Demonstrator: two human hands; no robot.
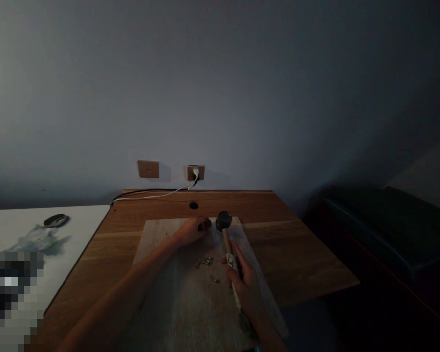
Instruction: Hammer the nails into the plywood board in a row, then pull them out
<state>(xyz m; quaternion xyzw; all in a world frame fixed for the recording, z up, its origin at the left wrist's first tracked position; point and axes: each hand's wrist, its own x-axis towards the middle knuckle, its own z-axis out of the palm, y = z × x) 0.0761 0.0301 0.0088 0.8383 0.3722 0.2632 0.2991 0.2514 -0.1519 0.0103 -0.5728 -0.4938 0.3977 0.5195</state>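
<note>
My right hand (244,281) is closed round the wooden handle of a hammer (225,230), whose dark head hovers over the far edge of a pale wooden board (176,303). My left hand (194,230) rests on the board just left of the hammer head, fingers pinched on something small and dark that I cannot make out. Several small metal nails (206,261) lie loose on the board between my hands.
The board lies on a brown wooden desk (297,259) against a grey wall. Two wall sockets (195,172) hold a white plug, and cables (150,195) run along the desk's back edge. A white surface (40,234) adjoins on the left; dark furniture (388,230) stands right.
</note>
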